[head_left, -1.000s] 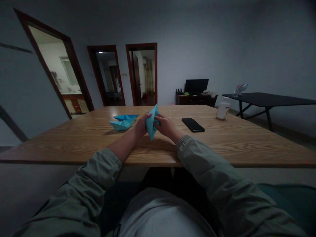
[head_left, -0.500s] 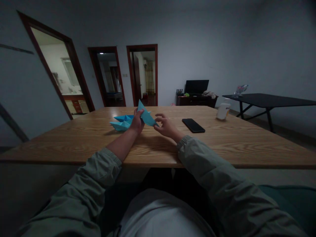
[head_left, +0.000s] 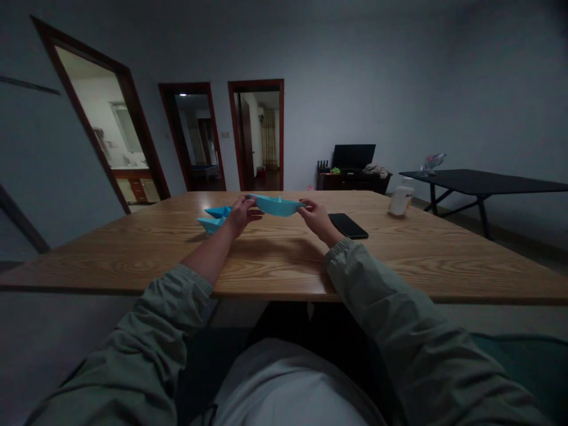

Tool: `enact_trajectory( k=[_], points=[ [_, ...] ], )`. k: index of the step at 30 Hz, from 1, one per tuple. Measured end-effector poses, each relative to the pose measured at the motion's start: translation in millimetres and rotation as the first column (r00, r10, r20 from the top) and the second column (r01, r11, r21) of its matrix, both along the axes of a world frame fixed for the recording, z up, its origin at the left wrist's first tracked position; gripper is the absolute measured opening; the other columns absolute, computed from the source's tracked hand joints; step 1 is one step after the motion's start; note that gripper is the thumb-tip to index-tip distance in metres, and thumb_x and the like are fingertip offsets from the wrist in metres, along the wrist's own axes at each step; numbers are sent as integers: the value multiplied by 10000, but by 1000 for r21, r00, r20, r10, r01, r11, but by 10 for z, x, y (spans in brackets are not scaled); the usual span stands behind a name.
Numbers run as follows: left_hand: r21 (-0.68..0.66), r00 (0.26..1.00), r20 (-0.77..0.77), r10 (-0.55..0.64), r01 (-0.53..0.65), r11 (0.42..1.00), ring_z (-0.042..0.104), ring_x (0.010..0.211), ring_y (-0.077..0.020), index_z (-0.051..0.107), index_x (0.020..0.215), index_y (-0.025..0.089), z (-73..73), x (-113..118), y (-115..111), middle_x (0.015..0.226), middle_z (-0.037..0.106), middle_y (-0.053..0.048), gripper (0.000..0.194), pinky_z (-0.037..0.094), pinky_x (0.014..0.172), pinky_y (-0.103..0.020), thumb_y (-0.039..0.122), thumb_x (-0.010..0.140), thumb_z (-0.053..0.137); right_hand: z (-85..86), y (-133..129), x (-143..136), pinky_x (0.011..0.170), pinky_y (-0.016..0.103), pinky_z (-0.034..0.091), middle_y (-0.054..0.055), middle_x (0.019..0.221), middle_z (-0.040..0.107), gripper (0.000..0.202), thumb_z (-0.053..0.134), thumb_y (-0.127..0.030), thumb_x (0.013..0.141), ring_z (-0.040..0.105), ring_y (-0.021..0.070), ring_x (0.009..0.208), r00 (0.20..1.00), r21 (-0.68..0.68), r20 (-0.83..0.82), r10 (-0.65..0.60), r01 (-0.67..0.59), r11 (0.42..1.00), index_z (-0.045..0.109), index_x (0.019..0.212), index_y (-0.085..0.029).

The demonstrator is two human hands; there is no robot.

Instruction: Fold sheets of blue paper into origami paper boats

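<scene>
A light blue folded paper boat [head_left: 278, 206] hangs level above the table, stretched between my two hands. My left hand [head_left: 240, 215] pinches its left tip, and my right hand [head_left: 316, 219] pinches the right tip. A small peak stands up at the boat's middle. Behind and beside my left hand, a darker blue paper boat [head_left: 216, 211] and a light blue one [head_left: 210, 223] rest on the wooden table [head_left: 275, 266], both partly hidden by that hand.
Just right of my right hand lies a black phone [head_left: 348, 225]. A white bottle [head_left: 401, 199] stands farther right on the table. Beyond are a black table [head_left: 488, 180], a dark screen [head_left: 354, 155] on a cabinet, and several doorways.
The held boat has turned from a steep tilt to level. My hands have moved apart, the left one leftward and the right one rightward and up, with the right now pinching the tip.
</scene>
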State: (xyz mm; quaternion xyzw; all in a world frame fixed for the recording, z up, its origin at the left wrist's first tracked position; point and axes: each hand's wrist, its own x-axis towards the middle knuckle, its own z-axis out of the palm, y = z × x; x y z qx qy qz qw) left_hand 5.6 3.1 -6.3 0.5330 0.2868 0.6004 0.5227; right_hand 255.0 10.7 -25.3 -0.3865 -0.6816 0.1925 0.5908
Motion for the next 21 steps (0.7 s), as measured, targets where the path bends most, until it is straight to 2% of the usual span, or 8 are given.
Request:
enact_trajectory(
  k=[3,7,9,11,14,17,21],
  points=[
    [25,999,-39,10,-9,1000,689,619,-160,530,1052,223,21,-1,-39,845,651,-12,407,536,593,-275,357,721,726,-11,2,23,620,262,521,16,754,623,264,587,-325,757,604,163,697,999,-94,-50,3,-8,996,654,946,-155],
    [87,992,-113,51,-41,995,691,609,-157,565,1048,212,16,-37,-51,803,652,-5,432,538,602,-269,298,678,770,-15,-14,44,595,247,512,19,736,622,225,587,-284,752,613,163,707,995,-122,-99,22,-34,992,644,937,-170],
    [116,987,-144,71,-54,992,694,616,-166,575,1027,202,9,-70,-46,778,653,-8,421,541,603,-276,295,670,779,-5,-27,41,580,242,505,27,767,628,240,586,-281,740,615,162,703,993,-117,-112,30,-43,992,632,949,-172],
    [127,984,-157,88,-68,990,695,620,-172,580,1019,198,9,-104,-38,758,654,-9,412,545,609,-284,304,674,779,9,-35,39,571,246,501,47,881,645,296,586,-294,728,617,159,704,992,-107,-121,34,-47,993,609,998,-174],
    [133,983,-127,131,-114,985,696,620,-174,583,1009,203,33,-167,-16,746,653,-4,390,552,614,-291,315,684,769,28,-31,55,576,267,504,82,1054,629,403,587,-312,709,618,163,722,991,-96,-134,7,-20,995,560,1089,-182],
    [144,979,-60,196,-186,972,692,610,-168,580,1008,209,91,-296,21,748,649,0,372,559,620,-297,305,695,758,40,-17,92,631,298,518,85,1060,618,432,582,-304,698,615,174,758,991,-67,-124,-44,36,997,546,1114,-189],
    [185,946,55,319,-324,928,693,627,-153,560,1035,229,179,-624,81,766,650,15,362,570,647,-293,301,724,730,47,-18,130,679,326,522,81,1029,625,381,582,-284,704,611,177,751,992,-58,-103,-71,65,996,567,1070,-180]
  ],
)
